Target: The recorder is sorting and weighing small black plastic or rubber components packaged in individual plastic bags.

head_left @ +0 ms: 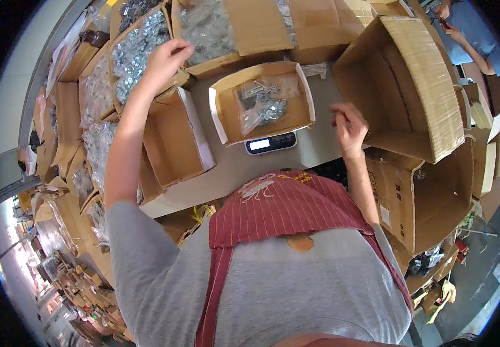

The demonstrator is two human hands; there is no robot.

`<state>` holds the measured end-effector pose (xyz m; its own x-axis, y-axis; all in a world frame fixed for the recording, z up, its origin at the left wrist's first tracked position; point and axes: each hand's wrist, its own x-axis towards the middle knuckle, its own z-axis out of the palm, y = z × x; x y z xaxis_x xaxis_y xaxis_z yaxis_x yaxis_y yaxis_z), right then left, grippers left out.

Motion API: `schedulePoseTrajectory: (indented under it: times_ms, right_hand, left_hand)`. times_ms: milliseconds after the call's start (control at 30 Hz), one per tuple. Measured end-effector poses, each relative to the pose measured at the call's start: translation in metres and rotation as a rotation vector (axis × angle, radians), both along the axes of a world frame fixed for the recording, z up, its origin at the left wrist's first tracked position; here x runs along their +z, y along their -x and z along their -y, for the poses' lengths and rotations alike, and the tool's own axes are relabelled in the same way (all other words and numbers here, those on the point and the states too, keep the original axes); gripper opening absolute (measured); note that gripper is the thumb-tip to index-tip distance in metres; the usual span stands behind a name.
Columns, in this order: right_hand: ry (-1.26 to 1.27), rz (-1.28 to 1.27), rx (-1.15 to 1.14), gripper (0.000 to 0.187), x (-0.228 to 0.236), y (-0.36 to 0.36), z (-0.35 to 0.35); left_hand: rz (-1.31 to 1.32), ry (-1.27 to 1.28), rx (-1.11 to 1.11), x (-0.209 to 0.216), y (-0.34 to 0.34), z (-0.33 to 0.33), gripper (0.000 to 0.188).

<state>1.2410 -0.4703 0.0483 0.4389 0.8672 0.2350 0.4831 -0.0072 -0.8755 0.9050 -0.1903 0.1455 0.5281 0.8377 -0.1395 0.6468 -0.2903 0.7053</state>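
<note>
My left hand (169,59) is raised at the right edge of a carton full of small shiny metal parts (140,52). Its thumb and fingers are pinched together, and whatever they hold, if anything, is too small to see. My right hand (351,128) hovers over the table, right of a shallow open cardboard box (220,115), with its fingers curled in and nothing visible in them. Inside that box lies a clear plastic bag (251,122) with metal parts, and several screws (267,88) are beside its upper part. The box sits on a scale (270,143) with a lit display.
An open cardboard box (172,139) stands left of the scale. Large open cartons (429,87) crowd the right side. Along the back, another carton holds clear bags (206,29). At the far right, another person's hand (443,11) and forearm show.
</note>
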Motion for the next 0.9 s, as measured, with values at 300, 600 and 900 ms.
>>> schedulePoseTrajectory:
  times_ms: [300, 600, 900]
  right_hand:
    - [-0.498, 0.025, 0.092, 0.022, 0.151, 0.043, -0.222]
    - [0.145, 0.856, 0.144, 0.035, 0.06, -0.044, -0.512]
    - [0.931, 0.863, 0.079, 0.061, -0.018, -0.178, -0.583]
  left_hand:
    - [-0.76, -0.244, 0.315, -0.085, 0.098, -0.008, 0.075]
    - [-0.598, -0.643, 0.085, -0.095, 0.126, -0.024, 0.062]
    - [-0.389, -0.548, 0.145, -0.053, 0.099, -0.02, 0.06]
